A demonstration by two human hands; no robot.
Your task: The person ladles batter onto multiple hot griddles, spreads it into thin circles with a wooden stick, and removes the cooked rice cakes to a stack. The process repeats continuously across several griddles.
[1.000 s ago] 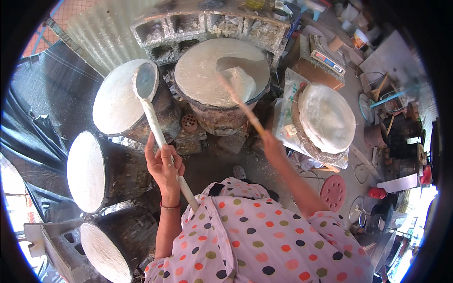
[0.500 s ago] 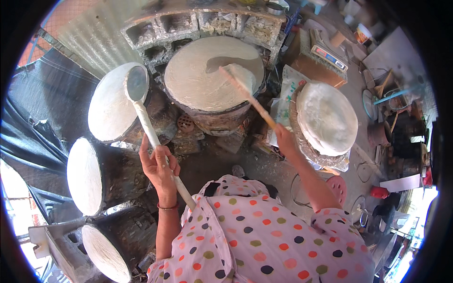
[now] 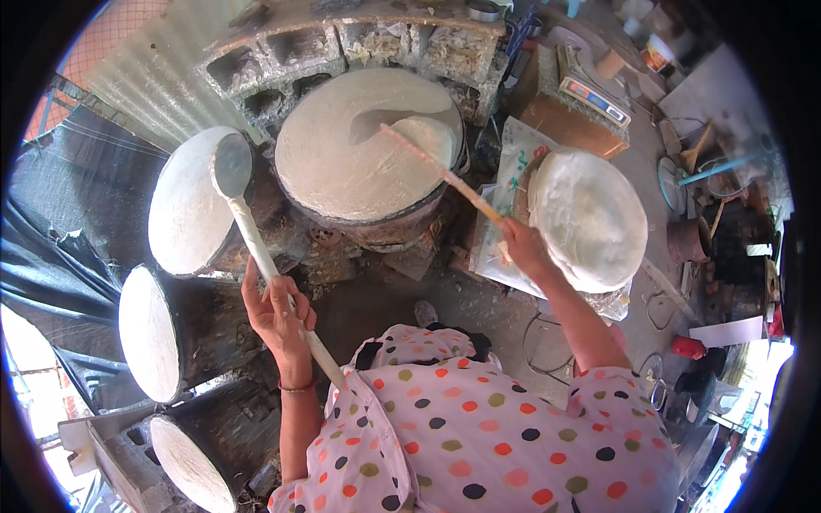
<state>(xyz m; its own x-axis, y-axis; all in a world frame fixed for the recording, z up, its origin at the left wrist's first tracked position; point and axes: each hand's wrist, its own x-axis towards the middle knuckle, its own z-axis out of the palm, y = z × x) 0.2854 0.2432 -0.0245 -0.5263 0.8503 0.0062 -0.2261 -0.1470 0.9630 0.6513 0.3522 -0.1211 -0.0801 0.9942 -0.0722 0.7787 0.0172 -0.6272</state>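
A long-handled ladle (image 3: 246,224) is held in my left hand (image 3: 278,315), its fingers curled loosely round the pale handle. The ladle's bowl rests over a white round drum top (image 3: 184,205) at the left, and the handle's end reaches my shirt. My right hand (image 3: 528,248) grips a thin wooden stick (image 3: 432,167). That stick slants across the large round drum top (image 3: 325,162) in front of me, which is covered with a pale layer. Beside the stick a pale flap (image 3: 426,137) appears folded back, leaving a darker grey patch.
A stack of white round sheets (image 3: 590,218) lies at the right on a plastic bag (image 3: 513,184). More white-topped drums (image 3: 150,333) stand along the left. Concrete blocks (image 3: 376,43) curve behind the large drum. A digital scale (image 3: 594,98) sits on a box at the back right.
The view has shifted slightly, so the drums sit further left in it. My right hand with the stick has moved a little to the right relative to the large drum. Both holds are unchanged.
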